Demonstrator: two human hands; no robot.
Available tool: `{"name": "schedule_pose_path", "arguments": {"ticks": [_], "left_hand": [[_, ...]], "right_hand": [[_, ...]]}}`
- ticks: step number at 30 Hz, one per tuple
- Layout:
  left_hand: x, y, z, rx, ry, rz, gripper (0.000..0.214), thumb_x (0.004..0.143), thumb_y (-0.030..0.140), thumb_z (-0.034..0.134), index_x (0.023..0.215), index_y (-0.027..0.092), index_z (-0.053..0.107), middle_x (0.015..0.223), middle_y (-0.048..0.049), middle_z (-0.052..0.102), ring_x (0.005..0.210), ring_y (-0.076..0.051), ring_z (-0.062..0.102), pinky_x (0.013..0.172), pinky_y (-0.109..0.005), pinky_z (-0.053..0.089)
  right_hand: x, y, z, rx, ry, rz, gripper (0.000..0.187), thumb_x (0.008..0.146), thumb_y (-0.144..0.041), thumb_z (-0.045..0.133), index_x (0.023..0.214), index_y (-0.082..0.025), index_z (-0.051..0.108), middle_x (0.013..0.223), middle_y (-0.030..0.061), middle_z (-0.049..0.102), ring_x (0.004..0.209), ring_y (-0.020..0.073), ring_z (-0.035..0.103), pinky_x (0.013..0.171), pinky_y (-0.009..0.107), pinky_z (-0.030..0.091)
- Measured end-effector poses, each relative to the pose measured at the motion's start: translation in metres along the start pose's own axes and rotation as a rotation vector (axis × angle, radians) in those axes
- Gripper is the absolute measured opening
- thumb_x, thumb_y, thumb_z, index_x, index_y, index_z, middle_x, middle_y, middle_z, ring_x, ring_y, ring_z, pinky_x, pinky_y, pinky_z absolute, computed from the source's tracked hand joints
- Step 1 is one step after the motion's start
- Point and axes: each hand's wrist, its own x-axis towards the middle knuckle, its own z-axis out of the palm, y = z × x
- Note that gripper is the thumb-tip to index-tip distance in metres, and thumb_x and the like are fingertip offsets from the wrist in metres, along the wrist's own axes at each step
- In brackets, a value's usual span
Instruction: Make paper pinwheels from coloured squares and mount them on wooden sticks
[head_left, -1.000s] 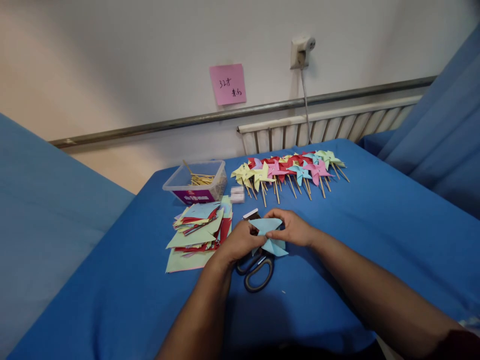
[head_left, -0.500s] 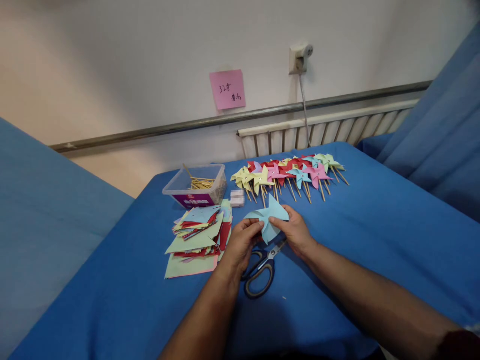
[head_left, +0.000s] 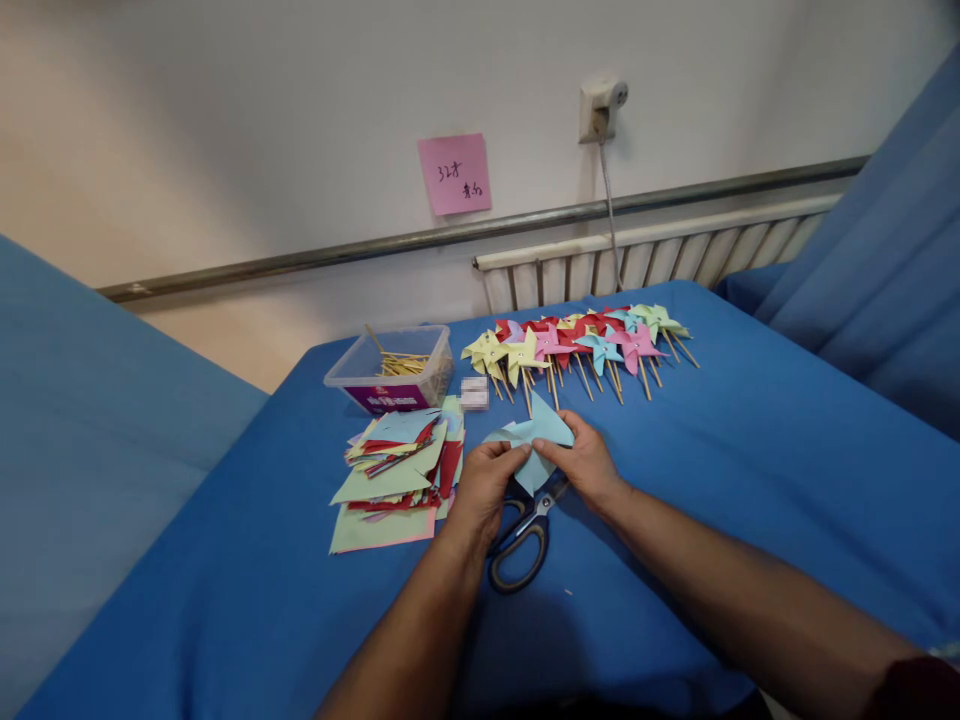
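Observation:
A light blue paper pinwheel (head_left: 551,420) without a visible stick is held up between my two hands over the blue cloth. My left hand (head_left: 487,480) pinches it from the left, thumb near its centre. From the right, my right hand (head_left: 589,465) grips a blade, its thumb also pressed close to the middle. Dark-handled scissors (head_left: 521,560) lie on the cloth just below the pinwheel, their blades partly hidden by it and my right hand. To the left of my left hand sits a stack of coloured paper pieces (head_left: 397,470).
Finished pinwheels (head_left: 577,345) on sticks lie in a row at the back. A clear plastic box (head_left: 386,395) holds thin wooden sticks (head_left: 405,364). Beside it is a small whitish box (head_left: 474,393). Behind the table (head_left: 712,480) run a metal rail (head_left: 337,255) and a radiator (head_left: 660,255).
The pinwheel has turned slightly in my hands, and my left thumb has moved right toward its centre. Both hands keep their hold. The other things lie as before.

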Motion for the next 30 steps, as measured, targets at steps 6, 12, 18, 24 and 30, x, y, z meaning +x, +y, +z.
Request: {"name": "schedule_pose_path", "arguments": {"ticks": [6,12,18,24,30], "left_hand": [[0.003,0.007,-0.004,-0.144,0.028,-0.006,0.021,0.054,0.021,0.082,0.065,0.01,0.068,0.062,-0.0048,0.068,0.055,-0.013,0.06,0.06,-0.026,0.048],[0.006,0.015,-0.011,-0.314,0.024,0.001,0.021,0.06,0.017,0.079,0.079,0.013,0.071,0.08,-0.0059,0.074,0.071,-0.017,0.065,0.072,-0.028,0.052],[0.004,0.015,-0.009,-0.287,-0.009,0.002,0.019,0.061,0.018,0.078,0.079,0.013,0.072,0.085,-0.0074,0.074,0.077,-0.019,0.066,0.069,-0.027,0.051],[0.0,0.015,-0.005,-0.196,-0.011,0.08,0.013,0.057,0.017,0.078,0.065,0.012,0.071,0.067,-0.0057,0.07,0.064,-0.015,0.062,0.067,-0.025,0.049],[-0.001,0.012,-0.001,-0.112,0.014,0.088,0.018,0.056,0.018,0.079,0.07,0.011,0.071,0.064,-0.0037,0.068,0.058,-0.013,0.059,0.061,-0.024,0.047]], "right_hand": [[-0.004,-0.003,-0.002,-0.137,-0.006,-0.313,0.057,0.075,-0.027,0.067,0.129,-0.025,0.046,0.127,0.0101,0.058,0.112,0.0239,0.057,0.089,0.038,0.05],[-0.012,-0.013,-0.007,-0.56,-0.105,-0.673,0.053,0.075,-0.008,0.058,0.122,-0.033,0.057,0.149,0.0044,0.031,0.133,0.0274,0.038,0.104,0.048,0.038],[-0.01,-0.014,-0.008,-0.693,-0.168,-0.757,0.027,0.076,-0.017,0.065,0.1,-0.03,0.068,0.145,0.0023,0.037,0.132,0.0297,0.038,0.106,0.053,0.034],[-0.01,-0.016,-0.007,-0.617,-0.142,-0.722,0.005,0.083,-0.029,0.066,0.086,-0.027,0.069,0.135,0.0046,0.049,0.126,0.0268,0.043,0.105,0.049,0.036],[-0.009,-0.017,-0.004,-0.514,-0.072,-0.626,0.009,0.082,-0.027,0.065,0.074,-0.023,0.064,0.12,0.0073,0.059,0.116,0.0247,0.051,0.1,0.045,0.04]]}}
